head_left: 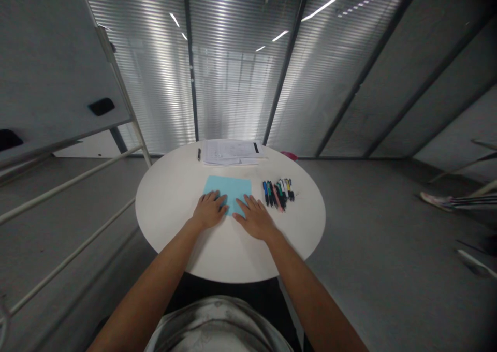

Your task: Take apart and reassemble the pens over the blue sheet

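A light blue sheet of paper [229, 185] lies flat near the middle of the round white table. My left hand [209, 209] rests on its left lower part, fingers spread and palm down. On the lower right part lies my right hand [254, 216], likewise flat with its fingers apart. Both hands press on the paper without gripping it, and they cover its lower corners. Just right of my right hand, several pens [277, 192] in different colours lie side by side in a loose row.
A stack of white printed papers [231, 152] sits at the far side of the round table [166, 207], with a dark pen [199, 154] to its left. A whiteboard on a white metal frame [97, 171] stands at left. Another person's foot [437, 201] shows at far right.
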Demonstrator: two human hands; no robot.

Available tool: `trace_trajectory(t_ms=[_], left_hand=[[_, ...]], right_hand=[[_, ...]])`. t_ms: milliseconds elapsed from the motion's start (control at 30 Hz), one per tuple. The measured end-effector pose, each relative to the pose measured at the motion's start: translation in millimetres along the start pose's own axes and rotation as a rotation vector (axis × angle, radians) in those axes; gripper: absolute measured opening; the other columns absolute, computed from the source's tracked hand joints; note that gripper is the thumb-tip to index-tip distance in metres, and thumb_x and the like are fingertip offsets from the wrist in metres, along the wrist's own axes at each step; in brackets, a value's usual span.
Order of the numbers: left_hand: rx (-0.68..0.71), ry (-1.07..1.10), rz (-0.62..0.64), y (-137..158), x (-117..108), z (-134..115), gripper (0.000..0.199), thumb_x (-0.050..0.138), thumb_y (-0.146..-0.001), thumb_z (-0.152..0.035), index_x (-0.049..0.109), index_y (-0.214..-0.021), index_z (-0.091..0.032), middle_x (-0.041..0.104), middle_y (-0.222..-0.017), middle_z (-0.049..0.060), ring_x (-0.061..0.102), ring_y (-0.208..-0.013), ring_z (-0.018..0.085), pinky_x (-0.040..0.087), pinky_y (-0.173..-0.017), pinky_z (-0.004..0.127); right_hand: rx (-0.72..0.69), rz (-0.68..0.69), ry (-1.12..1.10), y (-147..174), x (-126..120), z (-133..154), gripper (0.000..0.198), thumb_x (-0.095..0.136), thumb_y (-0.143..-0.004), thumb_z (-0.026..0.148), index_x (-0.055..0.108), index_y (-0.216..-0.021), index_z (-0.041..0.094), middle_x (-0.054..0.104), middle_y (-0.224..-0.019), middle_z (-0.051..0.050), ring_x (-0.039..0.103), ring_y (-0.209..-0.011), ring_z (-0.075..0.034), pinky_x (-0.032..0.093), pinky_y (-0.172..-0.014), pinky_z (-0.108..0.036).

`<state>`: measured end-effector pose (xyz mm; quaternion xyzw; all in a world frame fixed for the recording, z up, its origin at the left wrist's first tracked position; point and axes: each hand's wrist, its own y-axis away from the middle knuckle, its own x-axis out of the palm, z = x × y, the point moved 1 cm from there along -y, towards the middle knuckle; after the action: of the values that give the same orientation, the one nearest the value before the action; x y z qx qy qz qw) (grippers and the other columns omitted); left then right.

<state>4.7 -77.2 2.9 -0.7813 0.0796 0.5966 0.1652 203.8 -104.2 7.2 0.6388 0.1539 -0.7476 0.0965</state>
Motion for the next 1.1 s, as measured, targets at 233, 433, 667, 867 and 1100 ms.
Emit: trace_trajectory(t_ms=[233, 433, 667, 867, 1100], left_hand=[[-0.008, -0.015, 0.002, 0.1, -2.0, -3.4, 0.051, 0.033, -0.091, -0.052, 0.043, -0.136, -0.031, 0.039, -0.146, 0.006, 0.032, -0.135, 0.026, 0.022, -0.11, 0.043], [-0.009, -0.011, 0.005, -0.7, -1.5, -4.0, 0.051, 0.033, -0.091, -0.053, 0.043, -0.136, -0.031, 0.039, -0.146, 0.007, 0.033, -0.134, 0.027, 0.023, -0.109, 0.045], [0.01, -0.018, -0.017, -1.2, 1.8, -1.2, 0.053, 0.032, -0.091, -0.053, 0.044, -0.137, -0.03, 0.04, -0.145, 0.007, 0.034, -0.133, 0.028, 0.025, -0.108, 0.045], [0.006, -0.007, -0.02, -0.8, 2.3, -0.1, 0.051, 0.034, -0.091, -0.052, 0.044, -0.136, -0.031, 0.041, -0.144, 0.007, 0.035, -0.132, 0.027, 0.025, -0.108, 0.045], [0.02, -0.022, -0.025, -0.7, 1.2, 0.0, 0.053, 0.032, -0.091, -0.054, 0.043, -0.137, -0.029, 0.041, -0.144, 0.008, 0.034, -0.133, 0.027, 0.025, -0.108, 0.044]], right_hand=[[-0.013, -0.026, -0.005, 1.8, -0.2, -1.5, 0.066, 0.023, -0.091, 0.063, 0.032, -0.146, 0.027, 0.024, -0.154, -0.009, 0.018, -0.142, -0.026, 0.014, -0.114, -0.047], [0.0, -0.01, -0.011, 2.8, -2.9, -2.1, 0.064, 0.025, -0.092, 0.062, 0.032, -0.146, 0.028, 0.024, -0.154, -0.008, 0.019, -0.142, -0.026, 0.014, -0.114, -0.046], [-0.005, -0.007, -0.017, 1.8, -1.1, -2.7, 0.065, 0.025, -0.092, 0.062, 0.032, -0.145, 0.027, 0.024, -0.154, -0.008, 0.019, -0.142, -0.026, 0.013, -0.113, -0.047], [-0.006, -0.008, -0.014, 1.5, -0.7, -3.0, 0.065, 0.025, -0.091, 0.063, 0.032, -0.146, 0.027, 0.024, -0.154, -0.008, 0.018, -0.142, -0.026, 0.014, -0.114, -0.046], [-0.003, -0.009, -0.009, 1.6, -0.8, -2.8, 0.065, 0.024, -0.091, 0.063, 0.032, -0.146, 0.027, 0.023, -0.154, -0.008, 0.018, -0.142, -0.027, 0.013, -0.114, -0.046]])
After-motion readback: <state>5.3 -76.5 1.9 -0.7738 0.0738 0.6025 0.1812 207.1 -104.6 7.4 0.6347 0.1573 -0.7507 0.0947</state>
